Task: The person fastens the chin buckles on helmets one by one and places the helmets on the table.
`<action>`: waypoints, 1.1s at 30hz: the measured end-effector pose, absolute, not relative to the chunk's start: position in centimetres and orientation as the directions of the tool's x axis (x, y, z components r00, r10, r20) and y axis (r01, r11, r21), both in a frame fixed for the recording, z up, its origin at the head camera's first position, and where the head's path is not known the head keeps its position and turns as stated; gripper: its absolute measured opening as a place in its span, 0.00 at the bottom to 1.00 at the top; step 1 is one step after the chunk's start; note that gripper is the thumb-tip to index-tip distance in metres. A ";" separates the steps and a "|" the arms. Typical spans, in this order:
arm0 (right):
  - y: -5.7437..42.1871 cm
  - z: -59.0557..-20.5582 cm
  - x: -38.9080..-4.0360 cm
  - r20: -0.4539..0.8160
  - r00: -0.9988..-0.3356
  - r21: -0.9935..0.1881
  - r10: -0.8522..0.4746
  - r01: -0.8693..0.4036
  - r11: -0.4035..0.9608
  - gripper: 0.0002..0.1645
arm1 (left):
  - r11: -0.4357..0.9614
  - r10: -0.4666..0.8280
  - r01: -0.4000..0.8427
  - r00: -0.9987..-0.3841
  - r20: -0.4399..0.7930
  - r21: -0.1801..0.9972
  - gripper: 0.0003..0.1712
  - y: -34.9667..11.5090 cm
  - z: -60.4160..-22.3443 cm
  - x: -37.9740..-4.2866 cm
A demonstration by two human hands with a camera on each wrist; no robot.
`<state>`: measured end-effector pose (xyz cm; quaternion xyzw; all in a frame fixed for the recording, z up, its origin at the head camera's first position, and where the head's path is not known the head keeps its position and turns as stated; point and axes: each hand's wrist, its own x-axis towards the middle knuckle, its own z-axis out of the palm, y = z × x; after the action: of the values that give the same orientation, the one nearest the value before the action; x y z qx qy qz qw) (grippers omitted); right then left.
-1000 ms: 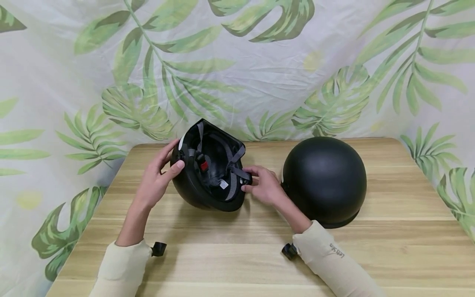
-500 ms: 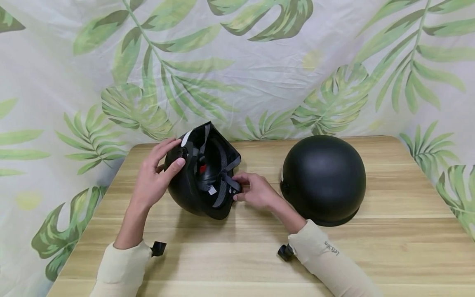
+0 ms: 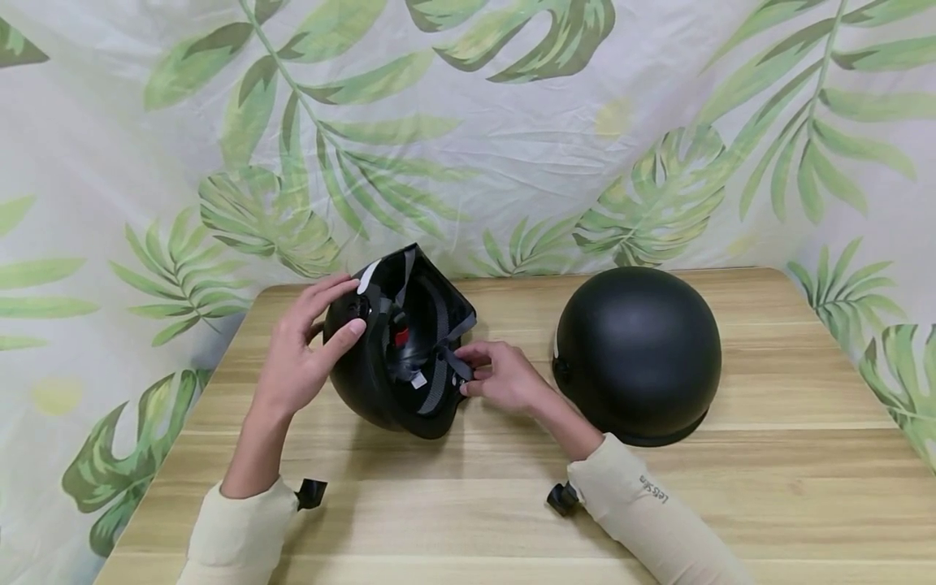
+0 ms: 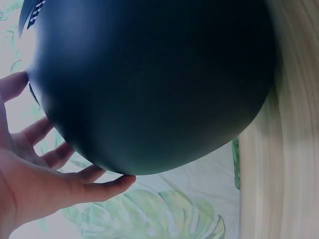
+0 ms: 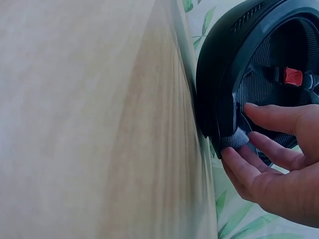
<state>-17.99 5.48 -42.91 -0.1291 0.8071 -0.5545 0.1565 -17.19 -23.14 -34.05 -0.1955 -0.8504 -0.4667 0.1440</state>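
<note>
A black helmet [image 3: 366, 390] is tipped on its side at the table's left, its hollow facing right. My left hand [image 3: 298, 357] grips its outer shell, thumb near the side fitting and fingers spread along the far side. In the left wrist view the smooth shell [image 4: 154, 89] fills most of the picture. My right hand [image 3: 504, 378] pinches the helmet's right rim, where a grey strap [image 5: 234, 139] loops. Inside the shell is a red buckle piece [image 5: 292, 76]. What the right fingertips press behind the rim is partly hidden.
A second black helmet [image 3: 636, 357] rests dome-up to the right of my right hand. Both stand on a wooden table [image 3: 453, 504]. A leaf-patterned cloth [image 3: 512, 154] hangs behind its far edge.
The helmet in my hands has shifted slightly left and turned so that more of its outer shell shows. My right hand has moved left with it. The second helmet stays put.
</note>
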 end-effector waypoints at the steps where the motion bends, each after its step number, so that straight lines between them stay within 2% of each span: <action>1: 5.5 -42.9 -18.0 -0.113 -0.915 -0.934 -0.388 -0.035 0.355 0.31 | 0.494 0.196 0.466 -0.882 0.428 0.734 0.27 -23.1 -34.0 -17.2; 8: 5.6 -42.9 -18.0 -0.125 -0.904 -0.919 -0.408 -0.049 0.390 0.29 | 0.502 0.195 0.455 -0.888 0.416 0.736 0.27 -23.5 -33.9 -17.2; 14: 5.9 -41.8 -17.8 -0.031 -0.910 -0.927 -0.413 -0.129 0.352 0.28 | 0.514 0.225 0.456 -0.889 0.399 0.726 0.28 -23.8 -34.1 -17.3; 20: 5.7 -38.4 -17.7 0.089 -0.909 -0.919 -0.407 -0.233 0.317 0.29 | 0.481 0.260 0.477 -0.879 0.400 0.736 0.29 -24.1 -34.1 -17.5; 27: 3.9 -33.6 -17.7 0.256 -0.872 -0.881 -0.416 -0.388 0.272 0.29 | 0.433 0.272 0.484 -0.875 0.401 0.761 0.29 -24.2 -34.0 -17.4; 33: 1.8 -31.1 -17.6 0.267 -0.863 -0.882 -0.429 -0.399 0.252 0.30 | 0.391 0.277 0.485 -0.872 0.403 0.782 0.26 -24.5 -34.5 -17.7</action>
<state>-17.64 1.77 -31.05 -0.2616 0.7911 -0.5528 0.0139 -17.74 -24.52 -34.46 -0.2303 -0.8276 -0.5013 0.1039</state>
